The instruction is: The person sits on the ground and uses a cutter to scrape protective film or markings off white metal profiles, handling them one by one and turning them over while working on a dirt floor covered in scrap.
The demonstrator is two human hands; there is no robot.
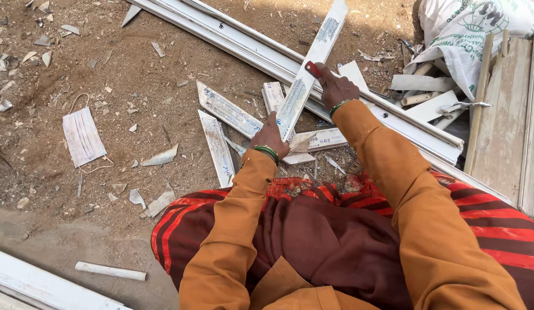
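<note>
scraping with a red-handled blade (313, 69) pinched in the right hand (337, 88); a slip could cut the left hand (269, 138), gripping the white profile strip (310, 69) below.

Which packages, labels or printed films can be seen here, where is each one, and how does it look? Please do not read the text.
Sack: top right corner, white woven bag with green print.
White strip: held between left hand and right hand, long, with bluish printed film.
Cut pieces: on the ground before the left hand, pointed, white with blue print.
</note>
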